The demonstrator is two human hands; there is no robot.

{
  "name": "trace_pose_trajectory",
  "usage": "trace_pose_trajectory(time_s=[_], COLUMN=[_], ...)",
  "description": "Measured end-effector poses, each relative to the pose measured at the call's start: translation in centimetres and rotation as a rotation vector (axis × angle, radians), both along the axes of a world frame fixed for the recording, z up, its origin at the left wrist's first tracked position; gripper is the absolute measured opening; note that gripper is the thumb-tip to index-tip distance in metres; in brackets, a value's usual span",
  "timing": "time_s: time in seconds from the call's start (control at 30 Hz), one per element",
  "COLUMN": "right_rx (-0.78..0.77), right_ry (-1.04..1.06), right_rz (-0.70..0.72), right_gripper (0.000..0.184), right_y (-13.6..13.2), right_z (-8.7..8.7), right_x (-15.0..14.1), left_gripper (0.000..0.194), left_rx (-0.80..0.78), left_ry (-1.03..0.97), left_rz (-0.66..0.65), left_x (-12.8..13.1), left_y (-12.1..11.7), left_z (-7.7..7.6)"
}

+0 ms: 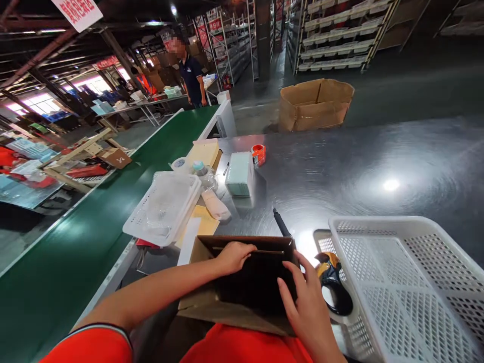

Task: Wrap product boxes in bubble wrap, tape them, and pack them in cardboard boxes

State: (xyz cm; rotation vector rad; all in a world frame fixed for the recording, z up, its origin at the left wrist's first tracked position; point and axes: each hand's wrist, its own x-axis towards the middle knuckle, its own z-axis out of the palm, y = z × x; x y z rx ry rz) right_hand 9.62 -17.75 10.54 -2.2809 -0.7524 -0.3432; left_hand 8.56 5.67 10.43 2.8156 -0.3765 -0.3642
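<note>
A brown cardboard box (206,307) stands open-topped against the front of my body, its inside dark. My left hand (233,257) reaches over it from the left, fingers closed on the top edge of a cardboard piece (270,252) inside, near the far wall. Whether that piece is a flap or a loose sheet, I cannot tell. At the box's right side is my right hand (304,297), its fingers apart and reaching over the rim into the opening. Just beyond the far rim lies a black pen-like tool (281,222).
White perforated baskets (412,282) and a tape dispenser (330,275) are at right. Left are white trays (162,204), a bottle (204,174), a stack of pale boxes (239,174) and orange tape (258,154). A green conveyor (94,212) runs alongside. A person (191,75) stands beyond.
</note>
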Motion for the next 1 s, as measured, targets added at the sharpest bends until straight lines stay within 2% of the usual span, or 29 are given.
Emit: trace_pose_trajectory(time_s=[0.17,0.27,0.33,0.43,0.53,0.6,0.67,0.7,0.77,0.83,0.9,0.97,1.0], right_rx=[0.008,0.002,-0.002,0.000,0.048,0.090,0.121,0.135,0.152,0.126,0.004,-0.165,-0.227], right_ry=[0.018,0.033,0.029,0.021,0.053,0.086,0.134,0.167,0.237,0.295,0.349,0.400,0.425], right_rz=[0.007,0.008,0.008,0.030,0.042,0.010,-0.018,-0.021,0.008,0.074,0.123,0.094,0.053], right_gripper=[0.026,0.026,0.027,0.030,0.030,0.031,0.034,0.037,0.043,0.046,0.049,0.056,0.061], right_y=[-0.1,0.0,0.0,-0.6,-2.0,-2.8,-2.8,-2.3,-0.1,3.8,9.1,15.1,18.2], right_z=[-0.1,-0.4,-0.5,-0.1,1.1,2.0,2.7,2.9,3.0,2.8,2.3,1.8,1.5], right_x=[0.1,0.0,-0.1,0.1,2.0,4.6,8.0,9.9,13.8,17.4,20.6,23.1,24.2], left_gripper=[0.040,0.043,0.041,0.028,0.019,0.021,0.025,0.028,0.036,0.050,0.065,0.072,0.072], left_rx=[0.281,0.415,0.472,0.483,0.343,0.199,0.096,0.073,0.076,0.104,0.107,0.041,-0.026], left_ry=[-0.440,-0.624,-0.674,-0.650,-0.547,-0.538,-0.584,-0.599,-0.550,-0.386,-0.148,0.068,0.140], left_rz=[-0.365,-0.399,-0.445,-0.492,-0.531,-0.531,-0.401,-0.273,0.090,0.470,0.733,0.845,0.840], left_x=[-1.1,-1.9,-2.2,-2.0,-1.0,-0.1,0.7,0.9,0.8,-0.2,-1.6,-3.1,-3.7], left_y=[0.9,1.2,0.9,-0.1,-1.0,-0.8,0.3,1.1,3.1,5.0,6.4,7.1,7.2], left_z=[-2.7,-4.2,-4.5,-3.1,0.7,3.7,6.3,7.2,8.1,7.6,6.0,4.0,3.2])
